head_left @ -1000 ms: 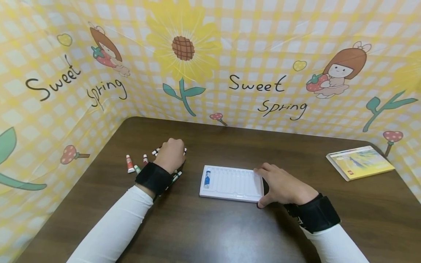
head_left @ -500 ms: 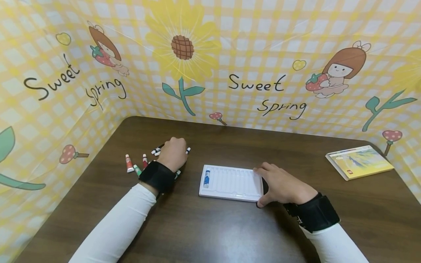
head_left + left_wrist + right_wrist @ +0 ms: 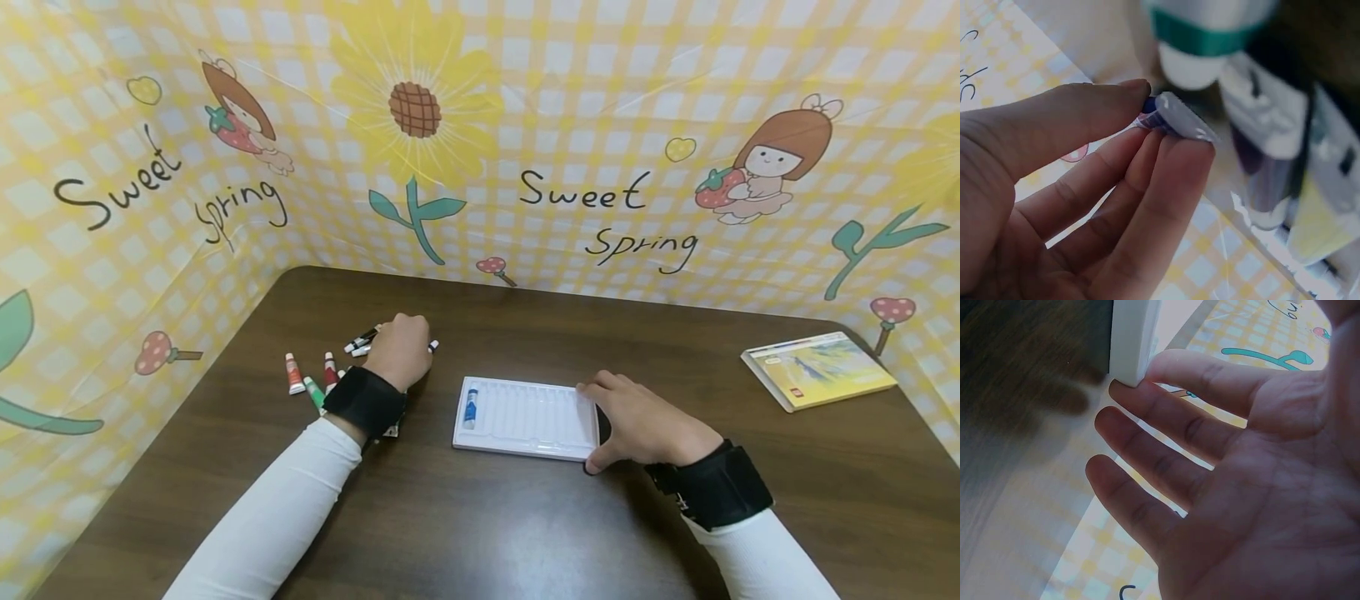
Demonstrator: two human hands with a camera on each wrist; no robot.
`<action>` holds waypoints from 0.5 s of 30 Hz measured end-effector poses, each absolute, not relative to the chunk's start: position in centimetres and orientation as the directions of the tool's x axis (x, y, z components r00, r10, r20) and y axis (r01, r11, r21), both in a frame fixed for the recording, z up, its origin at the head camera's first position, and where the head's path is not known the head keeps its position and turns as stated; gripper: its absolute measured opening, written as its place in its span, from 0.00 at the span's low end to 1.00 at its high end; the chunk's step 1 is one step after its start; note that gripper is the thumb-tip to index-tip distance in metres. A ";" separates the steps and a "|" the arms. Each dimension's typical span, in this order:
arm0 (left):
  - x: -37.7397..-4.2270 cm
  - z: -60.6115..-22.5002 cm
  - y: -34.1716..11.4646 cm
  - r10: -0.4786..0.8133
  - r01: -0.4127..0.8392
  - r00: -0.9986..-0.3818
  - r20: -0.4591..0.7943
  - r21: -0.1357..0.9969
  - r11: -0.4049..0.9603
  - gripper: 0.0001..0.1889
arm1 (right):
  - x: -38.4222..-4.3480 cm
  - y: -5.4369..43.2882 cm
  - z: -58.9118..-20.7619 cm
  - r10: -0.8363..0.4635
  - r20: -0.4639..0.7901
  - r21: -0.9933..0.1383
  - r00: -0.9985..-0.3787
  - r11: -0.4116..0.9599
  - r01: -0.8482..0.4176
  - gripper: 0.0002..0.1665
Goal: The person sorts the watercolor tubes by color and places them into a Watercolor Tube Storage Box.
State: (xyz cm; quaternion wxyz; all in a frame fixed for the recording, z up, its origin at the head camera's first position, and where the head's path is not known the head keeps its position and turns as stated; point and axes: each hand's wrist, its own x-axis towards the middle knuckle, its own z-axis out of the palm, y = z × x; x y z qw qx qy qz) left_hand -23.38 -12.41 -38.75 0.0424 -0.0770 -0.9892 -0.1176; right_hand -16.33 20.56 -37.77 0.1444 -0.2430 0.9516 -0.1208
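Inspector: What is the condition of the left grip?

Clerk: The left hand pinches a blue-purple paint tube between thumb and fingertips. It is left of the white slotted tray and apart from it. Whether the tube touches the desk cannot be told.

Inspector: And the right grip?

Clerk: The right hand holds the tray by its right end, thumb at the near corner, fingers at the far one. The right wrist view shows the ring and little fingers extended, apart from the edge.

Inspector: Tray contents?

Clerk: One blue tube lies at the left end.

Inspector: Items about the left hand?

Clerk: An orange-red tube, a dark red tube and a green tube lie to its left; a black tube lies just beside it. The left wrist view shows a blurred yellow tube.

Inspector: Elsewhere?

Clerk: A flat yellow box lies on the right, well apart from the tray. Yellow checked cloth, printed "Sweet Spring", stands behind.
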 end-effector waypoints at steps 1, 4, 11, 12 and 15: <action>-23.3 -38.6 -12.4 0.147 0.166 -0.984 0.101 0.227 0.960 0.09 | -16.3 20.5 -37.8 -0.498 -0.216 -0.300 -0.840 0.853 -0.428 0.60; -22.9 -38.1 -12.1 0.160 0.180 -0.982 0.097 0.254 0.950 0.12 | -16.3 20.5 -37.7 -0.498 -0.216 -0.300 -0.840 0.852 -0.428 0.60; -20.9 -36.9 -10.0 0.206 0.195 -0.979 0.014 0.381 0.904 0.08 | -16.3 20.5 -37.7 -0.495 -0.218 -0.303 -0.841 0.854 -0.423 0.60; -20.5 -36.7 -9.5 0.209 0.189 -0.978 -0.008 0.400 0.897 0.07 | -16.3 20.5 -37.7 -0.496 -0.217 -0.303 -0.841 0.853 -0.425 0.60; -19.3 -36.5 -8.2 0.223 0.176 -0.973 -0.054 0.446 0.877 0.05 | -16.3 20.4 -37.7 -0.499 -0.215 -0.304 -0.840 0.851 -0.428 0.60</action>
